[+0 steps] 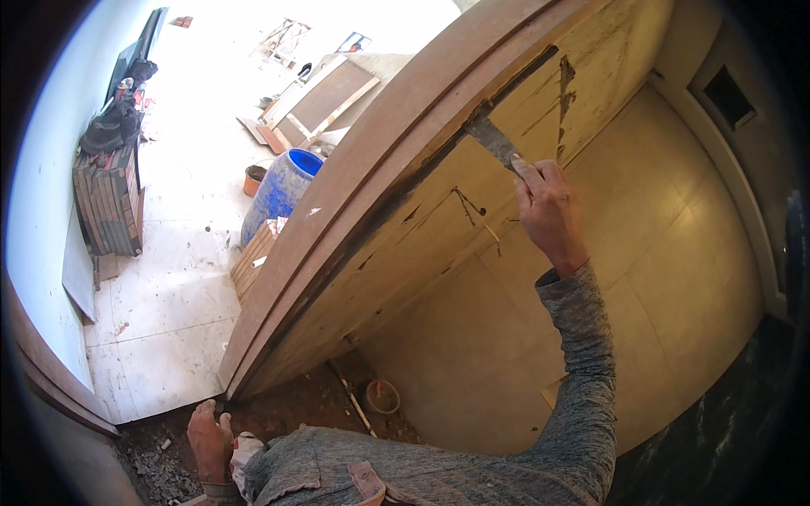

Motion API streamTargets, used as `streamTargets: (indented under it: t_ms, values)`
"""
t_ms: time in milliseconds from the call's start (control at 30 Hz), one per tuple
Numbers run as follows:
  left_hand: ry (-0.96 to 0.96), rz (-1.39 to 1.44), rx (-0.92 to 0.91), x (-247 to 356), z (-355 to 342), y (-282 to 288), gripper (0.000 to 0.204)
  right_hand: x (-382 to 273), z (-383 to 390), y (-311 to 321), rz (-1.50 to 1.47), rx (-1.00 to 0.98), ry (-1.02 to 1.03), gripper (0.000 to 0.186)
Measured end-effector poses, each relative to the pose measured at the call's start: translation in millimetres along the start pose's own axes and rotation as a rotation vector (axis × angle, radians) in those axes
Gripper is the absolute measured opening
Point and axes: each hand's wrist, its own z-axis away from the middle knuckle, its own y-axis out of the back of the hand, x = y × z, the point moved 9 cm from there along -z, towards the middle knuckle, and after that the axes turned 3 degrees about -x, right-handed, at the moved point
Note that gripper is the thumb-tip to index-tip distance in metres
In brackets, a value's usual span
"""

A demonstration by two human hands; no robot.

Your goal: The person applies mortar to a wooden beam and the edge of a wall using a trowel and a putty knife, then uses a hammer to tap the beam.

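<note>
My right hand (553, 207) is closed round the handle of a putty knife (494, 142), its arm stretched up. The flat grey blade rests against the dark gap (396, 190) between the brown wooden door frame (363, 181) and the yellowish wall (439, 232). Dark filler or mortar clings at the blade's tip; I cannot tell which. Low at the left, my left hand (209, 438) hangs near the foot of the frame, fingers loosely bent and thumb apart, with nothing visible in it. A white and red crumpled thing (246, 451) shows beside that wrist.
Past the frame stand a blue barrel (283, 190), an orange bucket (254, 179) and stacked boards (110, 202). A wooden panel (321, 101) leans farther back. A round container (382, 396) and a thin stick (353, 401) lie by the wall's foot. Rubble (160, 468) covers the ground at lower left.
</note>
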Motion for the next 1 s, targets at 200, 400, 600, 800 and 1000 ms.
streamTargets:
  t_ms: [200,400,600,800,1000]
  values:
    - [0.001,-0.013,-0.004,-2,2,1,0.037,-17,-8,-5,0.145,-0.106,-0.044,0.025]
    - [-0.029,-0.003,0.078,-7,1,4,0.039,-22,-18,-2,0.17,-0.158,0.009,0.028]
    - [0.067,0.016,0.003,1,-1,12,0.037,-27,-17,24,0.123,-0.141,-0.112,0.025]
    - [0.037,0.031,0.015,-2,0,7,0.037,-12,-22,24,0.081,0.034,-0.028,0.025]
    - [0.015,-0.046,0.034,-9,1,1,0.038,7,-20,13,0.076,0.01,-0.02,0.026]
